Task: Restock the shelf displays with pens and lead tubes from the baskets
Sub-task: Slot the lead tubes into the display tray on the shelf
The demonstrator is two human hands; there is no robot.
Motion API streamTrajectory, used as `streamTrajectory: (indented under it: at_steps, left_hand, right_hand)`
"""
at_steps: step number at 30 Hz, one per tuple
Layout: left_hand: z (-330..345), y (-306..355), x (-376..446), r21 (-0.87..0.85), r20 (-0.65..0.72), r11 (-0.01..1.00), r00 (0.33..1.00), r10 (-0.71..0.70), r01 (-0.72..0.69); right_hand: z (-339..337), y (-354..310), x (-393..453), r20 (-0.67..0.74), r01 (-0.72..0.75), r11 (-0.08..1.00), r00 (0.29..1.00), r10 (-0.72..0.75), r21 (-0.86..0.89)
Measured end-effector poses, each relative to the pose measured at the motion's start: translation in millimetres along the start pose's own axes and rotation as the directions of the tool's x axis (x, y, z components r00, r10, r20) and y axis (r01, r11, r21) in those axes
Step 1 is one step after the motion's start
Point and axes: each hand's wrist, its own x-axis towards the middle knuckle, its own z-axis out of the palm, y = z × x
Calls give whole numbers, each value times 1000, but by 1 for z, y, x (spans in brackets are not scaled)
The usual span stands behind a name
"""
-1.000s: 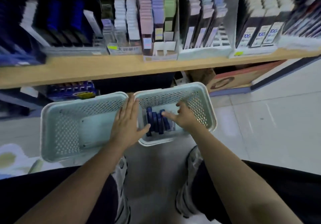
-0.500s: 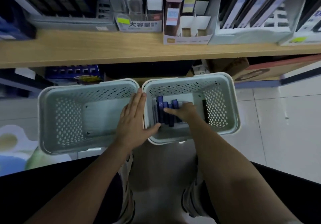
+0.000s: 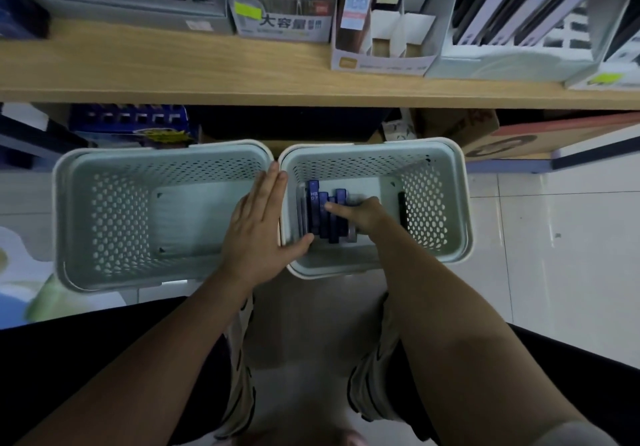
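Two pale green perforated baskets stand side by side on the floor below a wooden shelf (image 3: 173,65). The left basket (image 3: 86,224) holds nothing. In the right basket (image 3: 446,203) lie several dark blue lead tubes (image 3: 323,213) in a row, and a black pen (image 3: 401,208) lies by its right wall. My left hand (image 3: 258,227) rests flat over the two touching rims, its thumb inside the right basket. My right hand (image 3: 365,213) reaches into the right basket with its fingers on the blue tubes; whether it grips them is not visible.
On the shelf stand display boxes: a clear pen holder (image 3: 280,13) with a printed label, a cardboard display (image 3: 384,40) with open slots, and a white display (image 3: 519,30) of dark packs. Boxes (image 3: 502,137) sit under the shelf. White tiled floor (image 3: 554,238) lies to the right.
The view has tilted down and closer to the baskets. My right hand has shifted slightly over the blue tubes. My left hand stays on the rims.
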Motion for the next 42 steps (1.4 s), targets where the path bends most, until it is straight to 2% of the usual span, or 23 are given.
streamTrajectory:
  at_steps: [4,7,14,19,23,27,29,32,35,39,42]
  left_hand:
    - [1,-1,-3,7,-11,1000,1000,4,-4]
    - [2,-1,-2,7,-8,1000,1000,1,-1]
    - [2,-2,-2,-11,-2,1000,1000,3,-3]
    - [2,-2,-2,-12,-1,1000,1000,-1,1]
    - [3,-2,-2,-12,-8,1000,1000,3,-3]
    - [3,-3,-2,-17,-17,1000,1000,8,-8]
    - [3,-3,-2,-24,-17,1000,1000,8,-9]
    - [3,-3,-3,-29,-14,1000,1000,9,-10]
    - [3,-4,-2,-29,-21,999,1000,23,-24]
    - [2,-2,-2,-44,-13,999,1000,17,-18]
    - [2,0,-2,-41,-3,999,1000,11,-11]
  right_hand:
    - [11,-3,-9,79,3,999,997,-5,35]
    - [13,-4,-5,76,-2,1000,997,3,-13]
    - [18,16,25,89,17,1000,996,-20,26]
    - [11,-6,-11,150,78,996,985,-82,34]
    - [17,-3,-4,195,50,995,980,-33,-84]
    - [25,-14,-16,111,33,966,994,-4,-258]
    - [29,-18,-15,63,21,958,998,-3,-285]
    - [27,-19,-10,23,57,973,998,-53,-225]
    - [19,-16,-5,-27,172,976,984,-177,-133]
    - [10,-6,1,-43,185,981,981,-188,-62]
    - [7,-6,-4,40,157,988,987,-157,8]
